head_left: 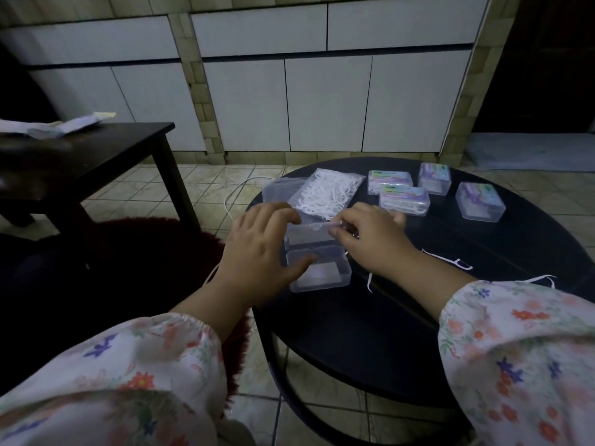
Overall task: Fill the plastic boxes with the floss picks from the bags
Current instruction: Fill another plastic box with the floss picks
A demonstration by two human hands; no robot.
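Note:
A clear plastic box (325,272) stands open at the near left edge of the round black table (418,317), its lid (309,235) raised behind it. My left hand (257,252) holds the box, thumb on its front rim and fingers over the lid. My right hand (370,236) pinches the lid's right corner. Just behind lies a clear bag of white floss picks (325,194). Several closed boxes (404,199) with purple labels sit at the back right. A few loose floss picks (450,260) lie on the table by my right wrist.
An empty clear bag (280,188) lies left of the full one. A dark low table (96,156) with papers stands at the left. A dark red fuzzy rug (154,246) covers the tiled floor beside the round table. White cabinets line the back wall.

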